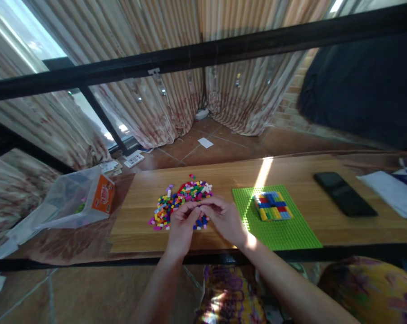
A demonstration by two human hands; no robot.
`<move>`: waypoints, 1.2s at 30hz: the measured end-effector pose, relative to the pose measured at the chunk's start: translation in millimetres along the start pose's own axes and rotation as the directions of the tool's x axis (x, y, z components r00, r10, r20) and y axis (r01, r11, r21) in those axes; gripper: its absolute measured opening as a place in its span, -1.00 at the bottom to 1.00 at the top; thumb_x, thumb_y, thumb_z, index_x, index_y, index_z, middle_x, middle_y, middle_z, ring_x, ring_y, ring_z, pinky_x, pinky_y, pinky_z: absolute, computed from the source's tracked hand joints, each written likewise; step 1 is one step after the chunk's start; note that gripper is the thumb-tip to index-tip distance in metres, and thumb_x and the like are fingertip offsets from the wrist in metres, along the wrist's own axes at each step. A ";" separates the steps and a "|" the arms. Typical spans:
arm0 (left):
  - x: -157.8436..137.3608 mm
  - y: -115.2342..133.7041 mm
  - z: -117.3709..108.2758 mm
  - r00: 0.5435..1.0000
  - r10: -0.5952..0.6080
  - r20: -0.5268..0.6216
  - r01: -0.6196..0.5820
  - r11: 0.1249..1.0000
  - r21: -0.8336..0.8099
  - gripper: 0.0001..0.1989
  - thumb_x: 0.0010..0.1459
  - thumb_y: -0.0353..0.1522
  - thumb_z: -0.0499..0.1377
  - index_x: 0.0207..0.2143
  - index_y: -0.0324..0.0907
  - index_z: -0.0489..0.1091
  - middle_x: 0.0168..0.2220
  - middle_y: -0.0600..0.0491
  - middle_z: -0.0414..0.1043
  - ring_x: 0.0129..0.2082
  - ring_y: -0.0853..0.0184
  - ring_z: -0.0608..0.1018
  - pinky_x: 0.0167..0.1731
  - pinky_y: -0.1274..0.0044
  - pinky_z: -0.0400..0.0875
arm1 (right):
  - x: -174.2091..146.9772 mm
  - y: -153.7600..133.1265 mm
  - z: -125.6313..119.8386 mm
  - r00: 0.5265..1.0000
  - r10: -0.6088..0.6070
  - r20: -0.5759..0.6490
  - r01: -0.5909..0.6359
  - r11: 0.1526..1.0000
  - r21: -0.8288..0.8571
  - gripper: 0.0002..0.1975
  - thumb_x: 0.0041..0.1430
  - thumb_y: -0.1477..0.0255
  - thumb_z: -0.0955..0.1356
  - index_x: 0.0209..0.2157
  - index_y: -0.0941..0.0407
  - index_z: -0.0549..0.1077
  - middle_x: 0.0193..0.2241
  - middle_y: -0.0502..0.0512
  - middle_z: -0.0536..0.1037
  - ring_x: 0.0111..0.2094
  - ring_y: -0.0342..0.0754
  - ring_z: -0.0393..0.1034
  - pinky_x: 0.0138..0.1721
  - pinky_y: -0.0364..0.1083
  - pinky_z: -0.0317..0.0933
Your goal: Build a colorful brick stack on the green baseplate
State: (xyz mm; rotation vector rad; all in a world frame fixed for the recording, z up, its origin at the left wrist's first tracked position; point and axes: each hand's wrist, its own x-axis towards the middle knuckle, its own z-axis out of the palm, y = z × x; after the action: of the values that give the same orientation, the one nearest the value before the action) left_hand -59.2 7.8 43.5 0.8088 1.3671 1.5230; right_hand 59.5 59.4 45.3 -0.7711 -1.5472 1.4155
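Observation:
My left hand (183,220) and my right hand (223,218) meet fingertip to fingertip over the near edge of a pile of loose toy bricks (190,191). Thumbs and forefingers of both are pinched together; whatever sits between them is too small and covered to name. To the right of my right hand lies a green baseplate (278,238). On it stands a low block of joined bricks (273,206) in blue, yellow, red and light blue. The bricks in the pile are of many colours, and my hands hide part of them.
A clear plastic box (65,198) with an orange label stands left of the wooden board (132,225). A black phone (344,193) and white papers (389,189) lie at the right. A dark metal bar (203,54) crosses the view above the board.

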 end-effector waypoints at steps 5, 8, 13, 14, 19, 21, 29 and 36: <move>-7.8 -6.7 7.4 0.998 -0.042 0.051 0.040 0.998 0.049 -0.74 0.02 -0.19 0.24 -0.32 -0.19 0.47 -0.48 0.08 0.48 -0.48 0.39 0.50 -0.46 0.56 0.40 | -31.2 -0.3 -22.2 0.993 0.105 -0.054 -0.099 0.991 0.093 -0.82 0.10 0.26 0.40 -0.30 0.04 0.56 -0.45 0.02 0.56 -0.46 -0.11 0.47 -0.37 -0.10 0.40; 1.8 -6.4 -1.4 0.999 0.032 0.021 -0.037 0.961 0.274 -0.75 0.04 -0.21 0.20 -0.30 -0.18 0.47 -0.44 0.06 0.51 -0.44 0.34 0.53 -0.41 0.52 0.43 | -50.9 -6.3 -45.6 0.981 0.156 -0.111 -0.145 0.984 0.102 -0.77 0.07 0.26 0.42 -0.24 0.05 0.56 -0.37 0.04 0.58 -0.40 -0.09 0.50 -0.33 -0.08 0.43; 32.0 -0.5 -28.3 0.943 0.331 0.026 -0.227 0.585 0.778 -0.82 0.08 -0.30 0.12 -0.33 -0.16 0.48 -0.30 -0.01 0.54 -0.27 0.23 0.55 -0.16 0.40 0.42 | -72.8 -11.7 -102.1 0.941 0.188 -0.280 -0.170 0.982 0.086 -0.75 0.01 0.24 0.44 -0.27 0.06 0.56 -0.36 0.05 0.60 -0.34 -0.06 0.52 -0.25 -0.03 0.44; 37.1 0.7 -32.2 0.936 0.346 0.058 -0.238 0.504 0.830 -0.82 0.08 -0.32 0.11 -0.33 -0.16 0.48 -0.29 -0.02 0.54 -0.26 0.22 0.55 -0.15 0.39 0.42 | -74.6 -11.5 -114.6 0.930 0.176 -0.322 -0.162 0.984 0.069 -0.74 0.00 0.23 0.45 -0.26 0.06 0.56 -0.37 0.05 0.60 -0.34 -0.06 0.52 -0.24 -0.03 0.44; 53.5 -0.4 -40.8 0.945 0.295 0.139 -0.213 0.238 0.948 -0.80 0.08 -0.37 0.06 -0.36 -0.16 0.48 -0.33 -0.03 0.54 -0.28 0.20 0.55 -0.21 0.41 0.41 | -65.9 -10.0 -174.7 0.894 0.067 -0.443 -0.146 0.978 -0.148 -0.68 -0.02 0.19 0.45 -0.27 0.10 0.55 -0.39 0.10 0.61 -0.40 -0.03 0.51 -0.34 -0.05 0.41; 57.0 -3.6 -42.7 0.951 0.272 0.146 -0.199 0.175 0.964 -0.80 0.08 -0.37 0.05 -0.36 -0.15 0.48 -0.35 -0.02 0.53 -0.31 0.20 0.55 -0.24 0.42 0.41 | -55.3 -9.6 -194.4 0.901 0.044 -0.431 -0.158 0.960 -0.231 -0.67 -0.01 0.16 0.43 -0.29 0.11 0.54 -0.42 0.11 0.62 -0.42 -0.01 0.51 -0.36 -0.04 0.41; 43.2 3.7 -26.9 0.919 0.353 0.176 -0.254 0.188 0.949 -0.79 0.10 -0.32 0.08 -0.30 -0.17 0.47 -0.27 -0.06 0.50 -0.27 0.19 0.53 -0.20 0.40 0.41 | -20.1 2.2 -229.3 0.950 0.055 -0.307 -0.174 0.911 -0.374 -0.72 0.02 0.19 0.39 -0.33 0.10 0.55 -0.36 0.12 0.62 -0.34 0.01 0.50 -0.25 0.02 0.37; -18.6 -9.1 37.7 0.894 0.327 0.306 -0.431 0.443 0.786 -0.84 0.16 -0.33 0.08 -0.27 -0.10 0.46 -0.24 -0.02 0.49 -0.22 0.24 0.53 -0.17 0.41 0.44 | -21.4 21.0 -224.0 0.928 0.075 -0.366 -0.159 0.966 -0.205 -0.69 -0.03 0.16 0.42 -0.38 0.13 0.56 -0.39 0.09 0.61 -0.34 -0.02 0.48 -0.22 0.00 0.36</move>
State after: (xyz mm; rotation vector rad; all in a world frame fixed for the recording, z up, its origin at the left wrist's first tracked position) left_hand -16.3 5.0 42.8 1.9042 1.9474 0.9985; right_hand 267.6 141.7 13.3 -1.2093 -1.4103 1.1102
